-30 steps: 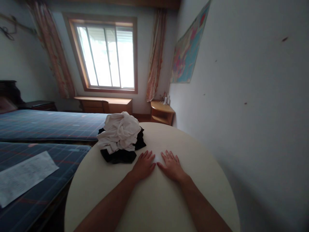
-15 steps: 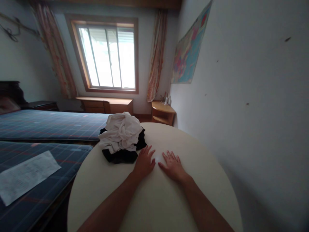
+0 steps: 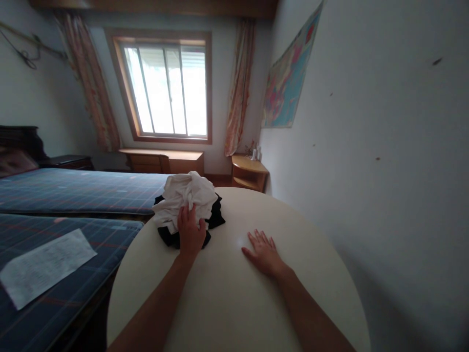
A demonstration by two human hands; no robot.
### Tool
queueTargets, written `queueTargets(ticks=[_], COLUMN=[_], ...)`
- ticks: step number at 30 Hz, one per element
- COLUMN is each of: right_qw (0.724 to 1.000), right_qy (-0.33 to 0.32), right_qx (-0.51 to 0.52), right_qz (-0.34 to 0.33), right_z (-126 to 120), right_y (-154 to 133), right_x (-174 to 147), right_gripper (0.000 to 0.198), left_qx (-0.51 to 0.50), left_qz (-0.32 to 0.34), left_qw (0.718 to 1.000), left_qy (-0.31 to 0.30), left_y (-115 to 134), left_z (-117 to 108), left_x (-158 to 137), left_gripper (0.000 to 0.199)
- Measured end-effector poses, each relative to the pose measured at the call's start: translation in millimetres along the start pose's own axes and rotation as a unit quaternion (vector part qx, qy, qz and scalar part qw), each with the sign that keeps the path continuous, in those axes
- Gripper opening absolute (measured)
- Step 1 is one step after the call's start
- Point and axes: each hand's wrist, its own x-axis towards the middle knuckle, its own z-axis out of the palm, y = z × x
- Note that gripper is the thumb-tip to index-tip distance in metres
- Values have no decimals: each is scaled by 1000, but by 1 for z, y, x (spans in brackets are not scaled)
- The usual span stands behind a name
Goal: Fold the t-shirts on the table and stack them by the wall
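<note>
A crumpled white cloth garment (image 3: pixel 183 190) lies heaped on top of a black garment (image 3: pixel 217 215) at the far left of the round cream table (image 3: pixel 234 303). My left hand (image 3: pixel 191 232) is over the front of this pile, fingers apart, its fingertips at the white fabric; whether they press on it I cannot tell. Part of the black cloth is hidden behind that hand. My right hand (image 3: pixel 263 253) rests flat on the tabletop to the right of the pile, fingers spread, holding nothing.
Left of the table are two beds with blue plaid mattresses (image 3: pixel 110 188); a printed paper sheet (image 3: pixel 47 266) lies on the nearer one. The white wall (image 3: pixel 366 122) with a map (image 3: pixel 289 78) runs along the right. A small corner shelf (image 3: pixel 249 168) stands beyond the table.
My left hand has moved left and forward from the bare tabletop to the cloth pile. My right hand has stayed in place. The view has shifted slightly.
</note>
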Motion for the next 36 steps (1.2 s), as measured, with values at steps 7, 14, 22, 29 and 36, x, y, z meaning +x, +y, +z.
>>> queueTargets(ticks=[7, 14, 22, 29, 36], right_qw=[999, 936, 893, 761, 847], right_qy=[28, 206, 214, 371, 257], right_qx=[32, 196, 365, 532, 458], right_qz=[-9, -206, -153, -15, 81], right_z=[0, -12, -27, -44, -28], right_y=[0, -15, -19, 1, 37], right_x=[1, -9, -15, -11, 8], right_gripper=[76, 95, 39, 44, 55], left_qx=[-87, -144, -143, -57, -133], left_qz=[129, 290, 308, 122, 80], left_qw=[987, 936, 922, 958, 897], left_qy=[-32, -138, -185, -254, -413], left_y=[31, 72, 86, 67, 77], left_z=[-12, -33, -38, -22, -23], left_x=[-8, -26, -33, -32, -41], left_gripper=[50, 55, 61, 78, 29])
